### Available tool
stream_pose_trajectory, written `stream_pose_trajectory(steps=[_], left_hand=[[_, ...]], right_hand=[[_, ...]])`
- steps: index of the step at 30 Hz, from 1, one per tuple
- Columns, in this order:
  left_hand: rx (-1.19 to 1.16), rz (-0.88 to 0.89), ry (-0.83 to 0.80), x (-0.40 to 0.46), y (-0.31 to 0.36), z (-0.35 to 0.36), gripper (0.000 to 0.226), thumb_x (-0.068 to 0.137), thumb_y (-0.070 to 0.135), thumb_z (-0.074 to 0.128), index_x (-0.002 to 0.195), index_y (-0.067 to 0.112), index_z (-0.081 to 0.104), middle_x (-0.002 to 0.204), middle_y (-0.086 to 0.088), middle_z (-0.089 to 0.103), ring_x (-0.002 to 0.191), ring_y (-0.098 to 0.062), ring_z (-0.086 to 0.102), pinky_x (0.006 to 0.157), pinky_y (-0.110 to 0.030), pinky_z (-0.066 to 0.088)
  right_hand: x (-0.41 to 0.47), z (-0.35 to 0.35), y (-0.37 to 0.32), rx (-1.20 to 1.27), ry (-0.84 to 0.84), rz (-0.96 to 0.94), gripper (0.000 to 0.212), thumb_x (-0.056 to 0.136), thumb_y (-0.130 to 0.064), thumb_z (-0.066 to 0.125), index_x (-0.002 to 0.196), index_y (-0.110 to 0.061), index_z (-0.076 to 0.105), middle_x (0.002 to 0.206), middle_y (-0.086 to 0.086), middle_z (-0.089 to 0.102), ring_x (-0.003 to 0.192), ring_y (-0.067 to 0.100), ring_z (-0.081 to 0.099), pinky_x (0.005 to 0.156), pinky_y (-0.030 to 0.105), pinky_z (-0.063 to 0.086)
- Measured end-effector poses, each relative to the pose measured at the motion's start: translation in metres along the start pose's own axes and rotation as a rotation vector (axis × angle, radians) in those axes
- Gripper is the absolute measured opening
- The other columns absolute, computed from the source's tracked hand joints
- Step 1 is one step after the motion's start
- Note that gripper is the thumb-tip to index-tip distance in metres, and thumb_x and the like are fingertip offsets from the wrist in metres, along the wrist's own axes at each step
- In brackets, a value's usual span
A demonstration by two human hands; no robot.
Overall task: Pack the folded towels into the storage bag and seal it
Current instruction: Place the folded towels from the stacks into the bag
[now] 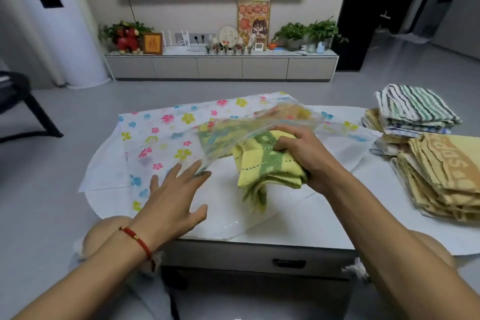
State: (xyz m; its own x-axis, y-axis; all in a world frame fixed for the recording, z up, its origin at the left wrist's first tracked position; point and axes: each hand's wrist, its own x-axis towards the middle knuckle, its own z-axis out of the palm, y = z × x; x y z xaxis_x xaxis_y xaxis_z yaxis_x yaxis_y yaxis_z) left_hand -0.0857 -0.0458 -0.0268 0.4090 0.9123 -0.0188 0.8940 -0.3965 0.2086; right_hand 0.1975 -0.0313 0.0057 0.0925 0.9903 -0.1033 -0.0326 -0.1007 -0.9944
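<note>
Right hand (302, 156) fingers clamp a folded yellow-green terry towel (265, 169), its front end under the lifted clear flap of the floral plastic storage bag (166, 138) on the desk (298, 218). Left hand (172, 195) fingers spread wide, tips touching the flap edge. Folded towel stacks (441, 163) sit right.

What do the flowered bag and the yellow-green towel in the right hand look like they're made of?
Bag: looks like thin clear plastic film, glossy; the towel inside shows through it, and the lifted flap catches glare. Towel: looks like woven terry cotton, matte and soft, with thick folded layers that sag at the edge. The right hand grips it.
</note>
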Motion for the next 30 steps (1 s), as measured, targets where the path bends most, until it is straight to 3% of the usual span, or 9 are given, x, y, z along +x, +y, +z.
stream_pose_trajectory(steps=[4,8,10,13,16,19,23,26,30], left_hand=[[-0.046,0.121,0.051,0.002,-0.012,-0.027,0.088,0.081,0.049,0.055,0.154,0.041,0.007,0.159,0.029,-0.013,0.153,-0.017,-0.003,0.119,-0.061,0.012],[-0.176,0.276,0.128,0.008,-0.006,-0.055,0.088,0.071,0.033,0.062,0.151,0.032,0.025,0.165,0.016,-0.003,0.15,0.0,-0.002,0.123,-0.035,0.019],[-0.208,0.292,0.167,0.01,-0.005,-0.062,0.085,0.07,0.022,0.065,0.148,0.028,0.031,0.165,0.015,-0.003,0.148,0.004,-0.003,0.121,-0.022,0.015],[-0.223,0.307,0.235,0.012,-0.009,-0.07,0.078,0.073,0.02,0.063,0.146,0.024,0.036,0.165,0.016,0.001,0.148,0.005,0.0,0.113,-0.005,0.01],[-0.216,0.276,0.234,0.011,-0.014,-0.074,0.072,0.076,0.019,0.063,0.143,0.022,0.039,0.162,0.027,-0.003,0.143,0.015,0.004,0.098,0.005,0.02],[-0.237,0.237,0.204,0.009,-0.017,-0.071,0.097,0.077,0.017,0.065,0.155,0.038,0.011,0.158,0.035,-0.01,0.138,0.023,0.001,0.086,0.011,0.024],[-0.234,0.219,0.192,0.005,-0.018,-0.069,0.097,0.073,0.026,0.059,0.154,0.038,0.007,0.158,0.035,-0.007,0.143,0.016,0.0,0.097,0.009,0.01],[-0.236,0.207,0.173,0.004,-0.019,-0.068,0.094,0.073,0.021,0.062,0.155,0.033,0.016,0.159,0.033,-0.004,0.143,0.015,0.002,0.101,0.007,0.01],[-0.224,0.188,0.193,0.006,-0.021,-0.067,0.088,0.076,0.012,0.066,0.151,0.031,0.025,0.159,0.033,-0.005,0.143,0.015,0.001,0.105,0.001,0.012]], right_hand=[[0.014,0.046,0.038,0.248,-0.03,0.126,0.04,0.091,0.002,0.064,0.127,-0.013,0.067,0.116,0.019,0.075,0.093,0.029,0.075,0.073,0.036,0.062],[0.057,0.13,0.052,0.462,-0.102,0.172,0.029,0.097,0.008,0.055,0.125,0.005,0.061,0.113,0.024,0.073,0.101,0.035,0.073,0.087,0.044,0.061],[0.084,0.17,0.044,0.654,-0.083,0.117,0.03,0.096,0.015,0.047,0.113,-0.007,0.059,0.098,0.016,0.072,0.09,0.027,0.071,0.077,0.036,0.059],[0.114,0.211,0.055,0.922,-0.075,0.172,0.058,0.099,0.012,0.048,0.129,-0.038,0.044,0.133,0.017,0.062,0.114,0.031,0.064,0.086,0.04,0.056],[0.114,0.232,0.1,0.497,-0.171,0.246,0.065,0.098,0.004,0.056,0.148,-0.033,0.035,0.141,0.018,0.057,0.106,0.033,0.067,0.073,0.037,0.06],[0.116,0.243,0.132,0.098,-0.086,0.213,0.057,0.094,-0.005,0.064,0.144,-0.027,0.045,0.136,0.019,0.06,0.116,0.034,0.066,0.095,0.046,0.059],[0.119,0.252,0.131,0.074,-0.057,0.117,0.062,0.094,-0.007,0.065,0.149,-0.026,0.044,0.14,0.013,0.059,0.117,0.027,0.066,0.094,0.039,0.059],[0.13,0.255,0.121,0.147,-0.291,0.137,0.08,0.092,0.006,0.058,0.161,-0.019,0.026,0.152,0.011,0.05,0.131,0.025,0.058,0.099,0.033,0.054],[0.138,0.232,0.115,0.046,-0.287,0.253,0.066,0.09,0.004,0.059,0.152,-0.013,0.045,0.114,0.019,0.067,0.091,0.031,0.071,0.084,0.041,0.061]])
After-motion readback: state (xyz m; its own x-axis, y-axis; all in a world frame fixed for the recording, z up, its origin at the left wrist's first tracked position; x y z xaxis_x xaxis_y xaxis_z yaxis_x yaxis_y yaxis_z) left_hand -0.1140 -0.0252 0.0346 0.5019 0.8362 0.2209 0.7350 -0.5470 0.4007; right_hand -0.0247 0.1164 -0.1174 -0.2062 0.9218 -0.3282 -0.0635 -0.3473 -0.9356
